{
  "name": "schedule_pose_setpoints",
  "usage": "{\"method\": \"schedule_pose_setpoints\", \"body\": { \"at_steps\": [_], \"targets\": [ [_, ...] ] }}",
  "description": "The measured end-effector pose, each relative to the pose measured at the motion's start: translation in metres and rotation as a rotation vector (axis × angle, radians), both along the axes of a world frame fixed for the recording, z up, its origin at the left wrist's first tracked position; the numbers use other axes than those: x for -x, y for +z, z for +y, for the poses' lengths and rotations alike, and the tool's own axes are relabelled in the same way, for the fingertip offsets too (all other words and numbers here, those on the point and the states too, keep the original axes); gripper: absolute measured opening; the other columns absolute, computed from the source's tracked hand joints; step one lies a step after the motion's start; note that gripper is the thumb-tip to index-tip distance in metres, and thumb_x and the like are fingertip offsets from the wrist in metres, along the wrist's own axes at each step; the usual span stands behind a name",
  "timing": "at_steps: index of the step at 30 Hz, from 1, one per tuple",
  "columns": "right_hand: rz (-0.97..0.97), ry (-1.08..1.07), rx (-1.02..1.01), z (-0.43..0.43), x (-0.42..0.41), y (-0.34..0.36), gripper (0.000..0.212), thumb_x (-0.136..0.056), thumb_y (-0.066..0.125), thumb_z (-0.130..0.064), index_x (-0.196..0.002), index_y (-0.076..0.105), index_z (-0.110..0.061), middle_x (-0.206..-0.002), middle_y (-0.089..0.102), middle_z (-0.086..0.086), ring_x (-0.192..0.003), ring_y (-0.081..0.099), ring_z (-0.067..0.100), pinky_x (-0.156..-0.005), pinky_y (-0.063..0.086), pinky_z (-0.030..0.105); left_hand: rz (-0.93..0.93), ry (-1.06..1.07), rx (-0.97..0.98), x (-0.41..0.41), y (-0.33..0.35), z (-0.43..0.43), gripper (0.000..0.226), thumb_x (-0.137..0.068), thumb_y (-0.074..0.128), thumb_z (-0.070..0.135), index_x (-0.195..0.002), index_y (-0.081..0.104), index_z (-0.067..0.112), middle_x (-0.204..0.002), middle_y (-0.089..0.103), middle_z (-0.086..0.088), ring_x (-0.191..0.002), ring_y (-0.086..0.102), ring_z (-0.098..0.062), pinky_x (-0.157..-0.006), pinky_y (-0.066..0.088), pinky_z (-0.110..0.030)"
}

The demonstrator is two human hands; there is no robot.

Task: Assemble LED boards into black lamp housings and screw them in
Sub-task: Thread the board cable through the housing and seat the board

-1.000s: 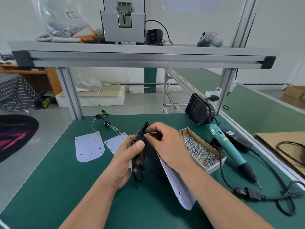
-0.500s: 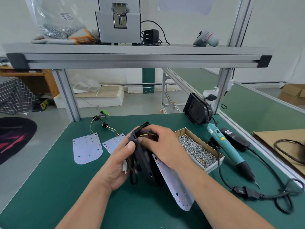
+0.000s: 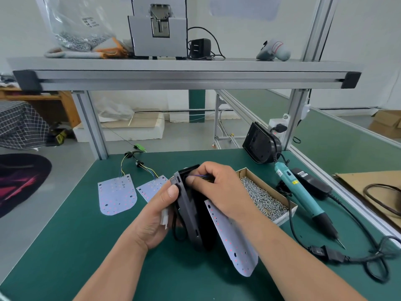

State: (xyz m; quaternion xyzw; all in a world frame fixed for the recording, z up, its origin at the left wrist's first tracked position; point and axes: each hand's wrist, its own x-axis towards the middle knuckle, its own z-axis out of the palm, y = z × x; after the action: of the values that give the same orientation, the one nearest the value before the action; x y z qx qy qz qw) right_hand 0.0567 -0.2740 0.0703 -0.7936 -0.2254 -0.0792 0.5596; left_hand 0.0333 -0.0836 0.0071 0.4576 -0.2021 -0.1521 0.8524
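Me: Shifted since last count: left hand (image 3: 155, 217) now clasps the black lamp housing (image 3: 191, 216) steeper on edge over the bench, long axis running away from me.
Checker: Right side?
Me: Right hand (image 3: 223, 192) pinches the wires (image 3: 202, 175) at its far end. LED board (image 3: 234, 242) hangs just right of the housing, nearer that hand, not yet seated.

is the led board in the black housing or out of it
Out: the LED board slants down beside the black housing, face exposed; the right hand pinches wires at the housing's top.
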Motion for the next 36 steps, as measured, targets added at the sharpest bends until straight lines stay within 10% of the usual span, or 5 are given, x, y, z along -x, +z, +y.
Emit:
{"method": "schedule_pose_setpoints", "body": {
  "at_steps": [15, 19, 30, 36],
  "targets": [
    [0.136, 0.12, -0.302, 0.001, -0.001, -0.008, 0.017, -0.089, 0.079, -0.018, -0.104, 0.07, -0.018, -0.096, 0.079, 0.005, -0.082, 0.075, 0.017, -0.079, 0.061, 0.035, 0.069, 0.146, -0.024, 0.006, 0.01, -0.006, 0.066, -0.092, 0.076, 0.053, -0.145, 0.062, 0.015, -0.146, 0.064, -0.019, -0.136, 0.061, -0.036, -0.102, 0.057, -0.042],
    [0.116, 0.132, -0.27, 0.01, 0.001, -0.012, 0.031, -0.079, 0.087, -0.027, -0.106, 0.072, -0.03, -0.101, 0.079, 0.003, -0.091, 0.074, 0.016, -0.091, 0.06, 0.043, 0.084, 0.158, -0.045, 0.006, 0.01, -0.006, 0.074, -0.09, 0.078, 0.054, -0.144, 0.059, 0.007, -0.139, 0.066, -0.026, -0.127, 0.066, -0.04, -0.096, 0.059, -0.045],
    [-0.058, -0.017, -0.083, 0.011, 0.006, -0.009, 0.009, -0.096, 0.071, -0.023, -0.102, 0.07, -0.031, -0.096, 0.076, -0.019, -0.09, 0.072, 0.002, -0.075, 0.053, 0.015, 0.081, 0.168, -0.031, 0.01, 0.009, -0.008, 0.068, -0.085, 0.081, 0.058, -0.14, 0.066, 0.022, -0.133, 0.073, -0.012, -0.12, 0.071, -0.03, -0.091, 0.062, -0.044],
    [-0.16, -0.001, 0.112, 0.007, 0.004, -0.003, 0.012, -0.094, 0.068, -0.016, -0.099, 0.075, -0.025, -0.095, 0.075, -0.011, -0.095, 0.071, 0.009, -0.084, 0.056, 0.034, 0.045, 0.19, -0.071, 0.011, 0.012, -0.011, 0.085, -0.077, 0.089, 0.055, -0.145, 0.061, 0.015, -0.135, 0.071, -0.016, -0.122, 0.07, -0.03, -0.092, 0.06, -0.037]
  ]
}}
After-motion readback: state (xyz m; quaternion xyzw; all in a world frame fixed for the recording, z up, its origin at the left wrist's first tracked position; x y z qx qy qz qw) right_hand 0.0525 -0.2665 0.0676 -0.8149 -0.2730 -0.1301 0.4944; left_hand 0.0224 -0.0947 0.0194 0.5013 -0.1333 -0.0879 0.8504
